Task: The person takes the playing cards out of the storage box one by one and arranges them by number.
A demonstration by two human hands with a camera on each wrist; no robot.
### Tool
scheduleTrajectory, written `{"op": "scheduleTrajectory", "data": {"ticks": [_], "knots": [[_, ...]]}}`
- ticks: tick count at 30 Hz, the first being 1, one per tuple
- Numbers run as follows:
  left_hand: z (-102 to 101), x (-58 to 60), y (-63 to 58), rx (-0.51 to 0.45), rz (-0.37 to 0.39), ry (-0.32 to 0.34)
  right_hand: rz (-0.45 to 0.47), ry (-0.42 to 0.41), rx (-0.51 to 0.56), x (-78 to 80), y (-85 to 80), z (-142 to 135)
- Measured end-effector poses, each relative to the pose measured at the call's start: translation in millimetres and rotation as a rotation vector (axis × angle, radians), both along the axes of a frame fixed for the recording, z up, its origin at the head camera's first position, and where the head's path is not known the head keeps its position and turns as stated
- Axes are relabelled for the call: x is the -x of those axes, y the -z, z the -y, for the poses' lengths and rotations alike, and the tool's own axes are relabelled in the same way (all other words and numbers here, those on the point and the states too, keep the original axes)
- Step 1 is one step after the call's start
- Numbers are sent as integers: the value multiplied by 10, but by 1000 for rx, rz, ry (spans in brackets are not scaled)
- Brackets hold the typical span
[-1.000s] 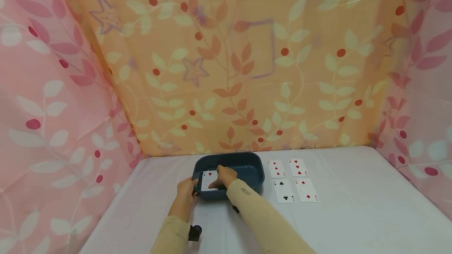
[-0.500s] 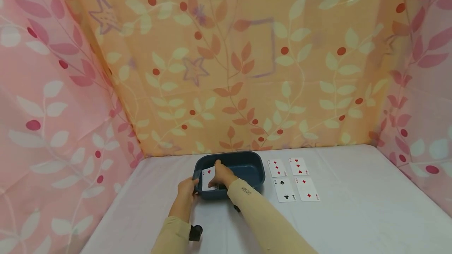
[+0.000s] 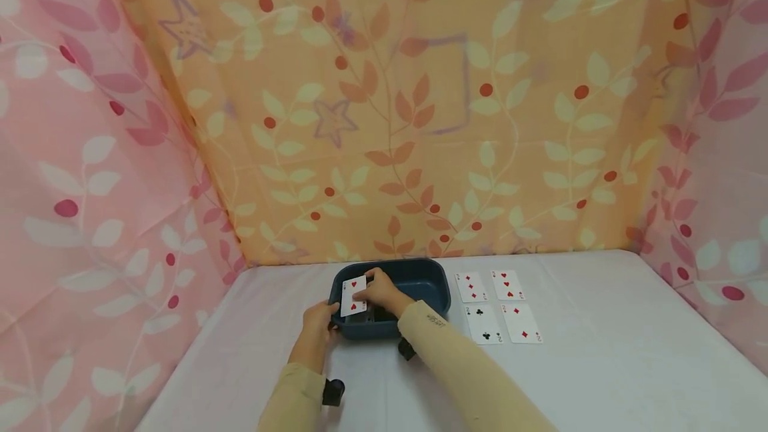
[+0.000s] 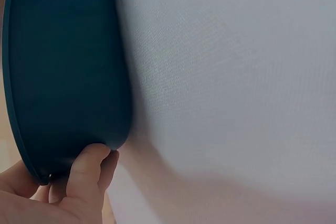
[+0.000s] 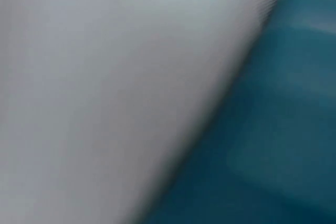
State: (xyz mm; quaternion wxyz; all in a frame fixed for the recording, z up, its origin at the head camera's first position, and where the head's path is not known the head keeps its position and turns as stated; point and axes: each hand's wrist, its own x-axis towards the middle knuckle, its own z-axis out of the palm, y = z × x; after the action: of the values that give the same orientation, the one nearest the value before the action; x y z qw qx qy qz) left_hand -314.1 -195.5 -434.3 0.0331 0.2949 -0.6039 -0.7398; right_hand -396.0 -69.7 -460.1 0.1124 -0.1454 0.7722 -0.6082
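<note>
Left hand (image 3: 317, 323) curled round tub (image 3: 372, 331) edge, right hand (image 3: 386, 292) with card (image 3: 349, 300) in pinch, open room rightward inside.

Basin (image 3: 384, 331) on table (image 3: 600, 372); four cards (image 3: 517, 321) to right

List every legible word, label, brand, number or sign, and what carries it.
"2": white playing card with two black clubs.
"2": white playing card with two red diamonds.
Too small to read: corner numbers on the white three-diamond card, white three-heart card, and white two-heart card in the right hand.
Blurred: dark print on the beige right sleeve.
</note>
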Motion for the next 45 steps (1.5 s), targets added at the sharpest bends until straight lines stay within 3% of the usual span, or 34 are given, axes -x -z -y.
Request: {"op": "scheduleTrajectory", "data": {"ticks": [6,17,24,31,45], "knots": [[-28,28,11,-23,-3,19,24,31,8,-66,-98,-213],[48,31,15,-75,-62,-7,55,97,49,-103,-310,-586],[104,9,-29,-96,-40,-11,83,131,109,-115,-433,-882],[155,-5,-65,-130,-37,-37,74,144,38,-137,-550,-1198],[138,-10,-94,-131,-20,-46,73,164,52,-318,-632,-1764]]}}
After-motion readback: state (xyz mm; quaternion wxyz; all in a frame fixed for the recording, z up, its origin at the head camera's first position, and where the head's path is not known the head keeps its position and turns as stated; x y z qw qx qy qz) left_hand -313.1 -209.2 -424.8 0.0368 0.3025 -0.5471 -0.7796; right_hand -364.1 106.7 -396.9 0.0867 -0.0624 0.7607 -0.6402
